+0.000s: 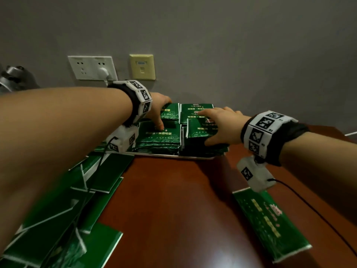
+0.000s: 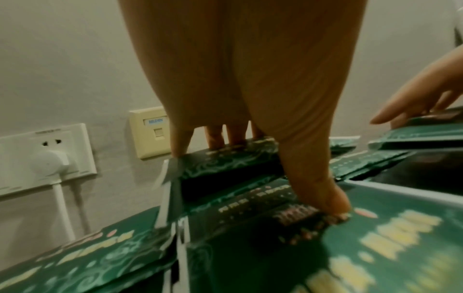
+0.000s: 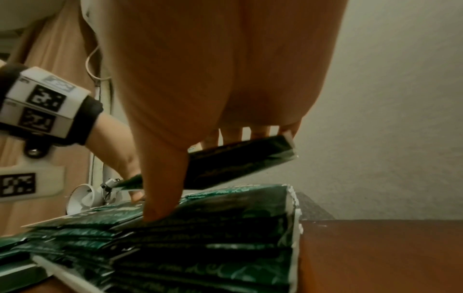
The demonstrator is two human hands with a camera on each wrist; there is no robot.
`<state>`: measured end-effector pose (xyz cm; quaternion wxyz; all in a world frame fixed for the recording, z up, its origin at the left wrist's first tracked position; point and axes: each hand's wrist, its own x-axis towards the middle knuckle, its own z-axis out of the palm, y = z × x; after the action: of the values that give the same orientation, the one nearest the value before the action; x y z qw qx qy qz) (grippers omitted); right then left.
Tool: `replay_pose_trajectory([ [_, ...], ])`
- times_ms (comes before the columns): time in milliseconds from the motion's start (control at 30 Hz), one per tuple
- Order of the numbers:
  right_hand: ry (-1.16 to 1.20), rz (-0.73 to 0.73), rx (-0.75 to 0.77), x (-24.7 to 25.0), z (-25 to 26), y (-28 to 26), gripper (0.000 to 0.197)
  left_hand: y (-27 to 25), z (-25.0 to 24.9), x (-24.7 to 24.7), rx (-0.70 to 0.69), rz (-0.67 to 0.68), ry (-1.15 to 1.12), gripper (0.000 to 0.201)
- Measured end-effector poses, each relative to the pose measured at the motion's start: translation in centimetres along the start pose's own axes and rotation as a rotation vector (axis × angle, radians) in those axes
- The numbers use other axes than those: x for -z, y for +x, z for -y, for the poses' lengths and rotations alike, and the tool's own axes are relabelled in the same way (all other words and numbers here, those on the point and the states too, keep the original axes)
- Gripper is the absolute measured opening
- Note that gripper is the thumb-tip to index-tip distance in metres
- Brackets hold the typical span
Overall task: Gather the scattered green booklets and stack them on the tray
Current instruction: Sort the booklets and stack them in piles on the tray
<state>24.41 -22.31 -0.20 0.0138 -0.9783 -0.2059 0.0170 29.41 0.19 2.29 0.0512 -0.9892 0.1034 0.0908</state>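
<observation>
The placing step is judged to be in hand. At far left, loose booklets (image 1: pixel 58 200) are left fanned on the table (image 1: pixel 173 209), well behind the left hand (image 1: pixel 158 111). A booklet (image 2: pixel 225 158) is pinched by that hand, fingers along its far edge and thumb (image 2: pixel 323 190) pressed onto the left stack (image 1: pixel 160 138). To the right, a second booklet (image 3: pixel 240 160) is pinched by the right hand (image 1: pixel 222 126) above the right stack (image 3: pixel 200 228), the thumb resting on it. Both stacks are borne by the tray (image 1: pixel 173 155). One booklet (image 1: pixel 270 223) is left behind that wrist. Next, release and squaring of edges seem called for. Covers are thin, glossy, rectangular, white-edged.
</observation>
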Motion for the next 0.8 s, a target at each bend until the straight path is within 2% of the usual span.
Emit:
replay_pose_trajectory([
  [167, -0.005, 0.034, 0.016, 0.0, -0.3, 1.5, 0.095, 2.6, -0.1, -0.2, -0.013, 0.052, 0.036, 0.102],
  [300, -0.003, 0.050, 0.013, 0.0, -0.1, 1.9, 0.098, 2.7, -0.2, -0.3, 0.014, 0.089, 0.051, 0.103],
  [433, 0.018, 0.043, 0.002, 0.2, -0.3, 1.2, 0.097, 1.2, -0.5, 0.4, 0.037, 0.023, 0.016, 0.099],
  [600, 0.006, -0.013, -0.045, 0.1, -0.6, -1.9, 0.091, -2.4, -4.0, 0.4, -0.085, -0.238, 0.035, 0.062],
  [800, 0.028, -0.049, -0.130, -0.7, -2.0, -8.9, 0.085, -8.5, -12.9, -1.4, -0.373, -0.332, -0.057, 0.020],
])
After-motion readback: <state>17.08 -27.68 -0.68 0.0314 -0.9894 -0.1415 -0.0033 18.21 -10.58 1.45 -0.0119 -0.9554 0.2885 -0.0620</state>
